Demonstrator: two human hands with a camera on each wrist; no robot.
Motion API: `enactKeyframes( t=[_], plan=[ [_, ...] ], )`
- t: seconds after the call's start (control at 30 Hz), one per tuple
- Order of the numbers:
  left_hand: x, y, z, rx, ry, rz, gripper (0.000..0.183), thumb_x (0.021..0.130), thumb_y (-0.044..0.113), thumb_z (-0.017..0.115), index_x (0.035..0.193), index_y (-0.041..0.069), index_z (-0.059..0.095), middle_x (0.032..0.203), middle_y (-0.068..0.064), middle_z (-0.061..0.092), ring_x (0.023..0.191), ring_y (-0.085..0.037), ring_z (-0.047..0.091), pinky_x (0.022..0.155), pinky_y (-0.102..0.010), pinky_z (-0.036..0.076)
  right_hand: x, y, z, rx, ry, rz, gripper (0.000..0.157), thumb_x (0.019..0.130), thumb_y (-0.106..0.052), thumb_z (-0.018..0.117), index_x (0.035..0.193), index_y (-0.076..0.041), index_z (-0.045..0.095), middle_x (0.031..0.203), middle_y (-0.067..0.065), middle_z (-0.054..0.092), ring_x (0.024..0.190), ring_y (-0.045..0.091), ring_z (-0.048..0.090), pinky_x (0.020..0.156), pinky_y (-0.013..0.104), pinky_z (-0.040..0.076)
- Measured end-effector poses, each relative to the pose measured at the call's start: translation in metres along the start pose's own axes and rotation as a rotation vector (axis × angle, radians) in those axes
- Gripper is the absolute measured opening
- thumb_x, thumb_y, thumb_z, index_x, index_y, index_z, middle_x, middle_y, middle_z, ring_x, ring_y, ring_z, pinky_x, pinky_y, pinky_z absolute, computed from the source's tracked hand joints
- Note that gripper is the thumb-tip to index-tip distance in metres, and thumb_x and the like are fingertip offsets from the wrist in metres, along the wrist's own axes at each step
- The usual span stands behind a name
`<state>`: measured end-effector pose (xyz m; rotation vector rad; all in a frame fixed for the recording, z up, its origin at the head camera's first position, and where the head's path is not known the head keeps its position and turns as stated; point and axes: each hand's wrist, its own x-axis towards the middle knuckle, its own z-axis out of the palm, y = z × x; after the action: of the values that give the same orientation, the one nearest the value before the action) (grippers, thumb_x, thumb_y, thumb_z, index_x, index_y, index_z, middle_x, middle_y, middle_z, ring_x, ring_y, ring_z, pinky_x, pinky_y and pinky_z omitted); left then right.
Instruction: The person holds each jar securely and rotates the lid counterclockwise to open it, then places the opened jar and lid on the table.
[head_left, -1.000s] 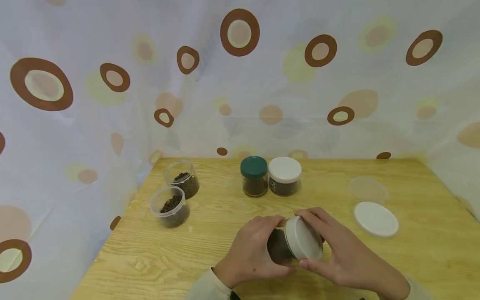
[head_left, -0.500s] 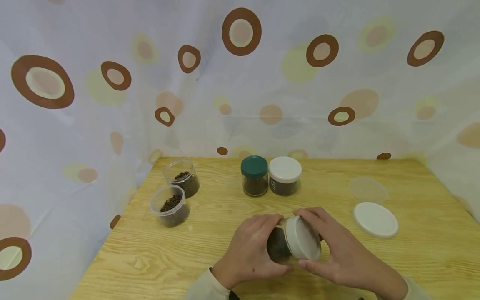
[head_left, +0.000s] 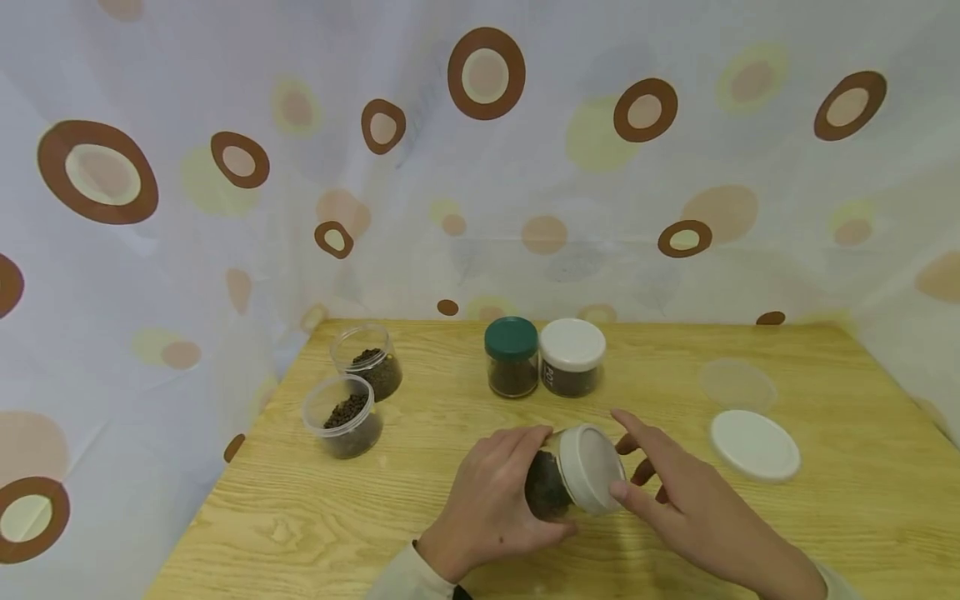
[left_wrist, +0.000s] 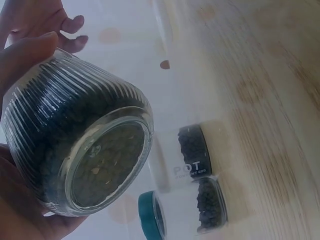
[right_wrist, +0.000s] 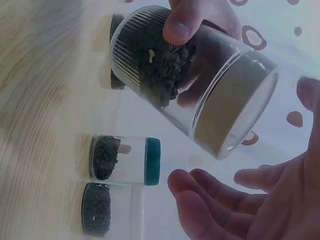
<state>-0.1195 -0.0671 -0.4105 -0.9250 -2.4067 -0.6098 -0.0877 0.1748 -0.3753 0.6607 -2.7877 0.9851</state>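
My left hand (head_left: 491, 504) grips a ribbed clear jar (head_left: 546, 487) by its side. The jar is tilted, its white lid (head_left: 592, 468) facing right and upward. Dark granules lie inside it, and a few pale bits show through the jar's base (left_wrist: 107, 165) in the left wrist view. My right hand (head_left: 693, 500) is beside the lid with fingers spread and bent a little. In the right wrist view a gap shows between those fingers (right_wrist: 197, 210) and the lid (right_wrist: 235, 102).
Behind stand a green-lidded jar (head_left: 512, 362) and a white-lidded jar (head_left: 572, 354), side by side. Two uncovered clear tubs with dark granules, one nearer (head_left: 352, 442) and one farther (head_left: 387, 379), are at left. A white lid (head_left: 755, 446) and a translucent disc (head_left: 738, 385) lie at right.
My right hand has let go of the lid and moved slightly right of it. The left hand still holds the jar, which has shifted a little left.
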Motion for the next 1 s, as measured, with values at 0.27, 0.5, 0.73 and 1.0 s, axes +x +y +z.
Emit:
enactKeyframes(
  t=[0.27, 0.5, 0.73, 1.0],
  plan=[
    [-0.002, 0.003, 0.001, 0.07, -0.021, 0.004, 0.094, 0.057, 0.059, 0.089, 0.133, 0.014, 0.056, 0.123, 0.001, 0.067, 0.109, -0.014, 0.066, 0.09, -0.034, 0.056, 0.008, -0.01, 0.0, -0.001, -0.091, 0.195, 0.052, 0.102, -0.044, 0.05, 0.145, -0.016, 0.046, 0.099, -0.006, 0.065, 0.065, -0.004, 0.053, 0.057, 0.02, 0.042],
    [-0.004, 0.006, 0.001, 0.131, -0.03, 0.03, 0.095, 0.057, 0.063, 0.087, 0.133, 0.017, 0.056, 0.123, 0.002, 0.068, 0.108, -0.014, 0.066, 0.088, -0.033, 0.056, 0.01, -0.013, 0.001, -0.024, -0.173, 0.245, 0.06, 0.094, -0.057, 0.057, 0.139, -0.017, 0.051, 0.091, -0.007, 0.061, 0.06, -0.001, 0.05, 0.054, 0.021, 0.041],
    [-0.006, 0.005, 0.001, 0.107, -0.013, 0.046, 0.093, 0.058, 0.062, 0.087, 0.133, 0.017, 0.056, 0.122, 0.003, 0.068, 0.106, -0.013, 0.066, 0.087, -0.032, 0.056, 0.005, -0.001, -0.003, -0.048, -0.233, -0.081, 0.079, 0.094, -0.049, 0.061, 0.156, -0.012, 0.028, 0.131, 0.007, 0.054, 0.091, 0.003, 0.06, 0.066, 0.02, 0.051],
    [-0.006, 0.005, 0.0, 0.091, -0.018, 0.055, 0.092, 0.059, 0.062, 0.087, 0.133, 0.017, 0.056, 0.122, 0.004, 0.068, 0.104, -0.012, 0.066, 0.088, -0.032, 0.056, 0.002, 0.006, -0.005, -0.135, -0.137, -0.329, 0.083, 0.091, -0.042, 0.069, 0.158, -0.019, 0.026, 0.144, 0.003, 0.046, 0.11, 0.013, 0.061, 0.081, 0.026, 0.057]
  ],
)
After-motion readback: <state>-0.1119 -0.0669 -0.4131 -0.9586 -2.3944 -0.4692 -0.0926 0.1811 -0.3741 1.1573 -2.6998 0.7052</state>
